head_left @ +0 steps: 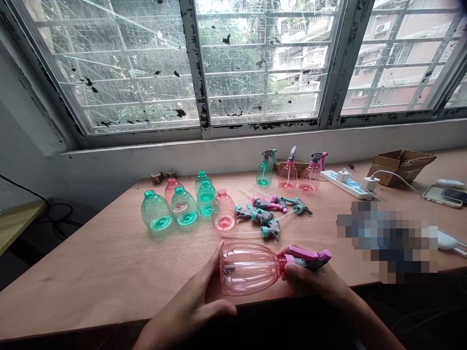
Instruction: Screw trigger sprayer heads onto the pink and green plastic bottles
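Observation:
A clear pink spray bottle (250,270) lies sideways in the air above the table's front edge, its base to the left. My right hand (310,277) is closed round its neck, at the pink collar below the grey and pink trigger head (310,256). At the base, my left hand (197,291) cups the bottle, the thumb standing off below and the other fingers partly hidden behind it. Beyond my hands lie several loose spray heads (270,229) with thin tubes. Left of these stand several headless bottles, green (156,210) and pink (224,210).
At the back stand three bottles with heads, one green (264,171) and two pink (288,175). To the right are a white power strip (345,183) with chargers, an open cardboard box (399,165), a phone (443,195) and a blurred patch. Windows rise behind the wooden table (91,272).

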The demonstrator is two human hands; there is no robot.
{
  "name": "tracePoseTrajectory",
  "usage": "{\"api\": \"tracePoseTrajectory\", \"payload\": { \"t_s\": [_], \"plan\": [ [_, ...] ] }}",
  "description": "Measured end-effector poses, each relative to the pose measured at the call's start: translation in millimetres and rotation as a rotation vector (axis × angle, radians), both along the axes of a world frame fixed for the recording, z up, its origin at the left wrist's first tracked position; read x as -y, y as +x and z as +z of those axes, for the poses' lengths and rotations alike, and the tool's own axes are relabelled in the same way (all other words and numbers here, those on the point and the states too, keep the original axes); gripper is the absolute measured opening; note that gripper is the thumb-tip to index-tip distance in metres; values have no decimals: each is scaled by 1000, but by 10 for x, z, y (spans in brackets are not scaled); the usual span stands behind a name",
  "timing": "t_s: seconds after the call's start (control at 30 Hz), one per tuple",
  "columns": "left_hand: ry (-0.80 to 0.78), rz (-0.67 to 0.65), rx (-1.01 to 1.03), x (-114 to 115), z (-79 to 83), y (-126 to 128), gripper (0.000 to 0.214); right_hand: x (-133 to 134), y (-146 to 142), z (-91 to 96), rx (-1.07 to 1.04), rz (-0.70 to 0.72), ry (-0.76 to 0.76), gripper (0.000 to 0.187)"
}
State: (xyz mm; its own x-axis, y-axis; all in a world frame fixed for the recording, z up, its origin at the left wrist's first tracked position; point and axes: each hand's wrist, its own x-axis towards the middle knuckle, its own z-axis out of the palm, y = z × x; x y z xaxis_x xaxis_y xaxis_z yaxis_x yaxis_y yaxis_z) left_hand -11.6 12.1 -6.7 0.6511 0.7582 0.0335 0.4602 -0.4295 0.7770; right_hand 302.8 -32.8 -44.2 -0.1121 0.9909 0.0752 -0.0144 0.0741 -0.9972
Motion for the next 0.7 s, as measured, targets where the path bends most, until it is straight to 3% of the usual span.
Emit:
{"api": "tracePoseTrajectory", "payload": {
  "t_s": [0.17, 0.4, 0.7],
  "plan": [
    [-25, -13, 8, -2, 10, -23, 82, 2, -7, 11, -9, -1, -7, 37],
    [0, 7, 13, 2, -34, -20, 91, 12, -41, 45, -57, -5, -3, 37],
    [-50, 25, -9, 4, 0, -19, 82, 18, -39, 56, -35, -42, -28, 39]
  ]
}}
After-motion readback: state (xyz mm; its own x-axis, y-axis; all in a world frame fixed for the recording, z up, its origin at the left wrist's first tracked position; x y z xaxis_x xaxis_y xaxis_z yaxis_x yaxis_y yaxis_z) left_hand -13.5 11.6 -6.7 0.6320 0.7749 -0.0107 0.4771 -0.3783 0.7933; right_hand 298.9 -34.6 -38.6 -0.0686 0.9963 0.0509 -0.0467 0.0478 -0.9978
